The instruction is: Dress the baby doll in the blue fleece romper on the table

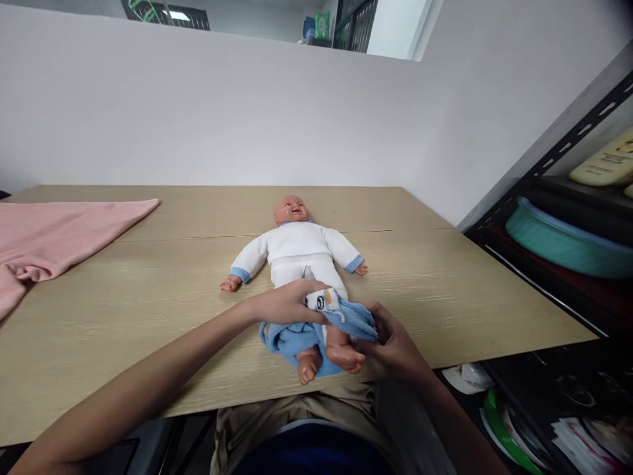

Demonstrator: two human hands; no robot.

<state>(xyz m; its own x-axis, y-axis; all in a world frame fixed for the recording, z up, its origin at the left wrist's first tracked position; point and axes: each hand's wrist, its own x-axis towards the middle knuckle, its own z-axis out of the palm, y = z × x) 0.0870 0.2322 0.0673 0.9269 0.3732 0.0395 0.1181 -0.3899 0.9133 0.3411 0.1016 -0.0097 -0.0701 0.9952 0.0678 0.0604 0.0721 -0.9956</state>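
Note:
A baby doll (299, 239) in a white top with blue cuffs lies on its back, its bare feet pointing toward me. Bunched around its lower legs is a blue terry garment (353, 316) with a white printed patch. My left hand (294, 302) lies across the doll's legs, closed on the garment by the printed patch. On the other side, my right hand (398, 343) pinches the garment's blue edge beside the doll's foot. Some fingertips of both hands are hidden behind the cloth.
The wooden table (163, 290) has its front edge just past the doll's feet. A pink cloth (64, 231) lies on the left. At right stands a black shelf rack (548, 316) with a teal basin (568, 241). A white partition (222, 112) rises behind the table.

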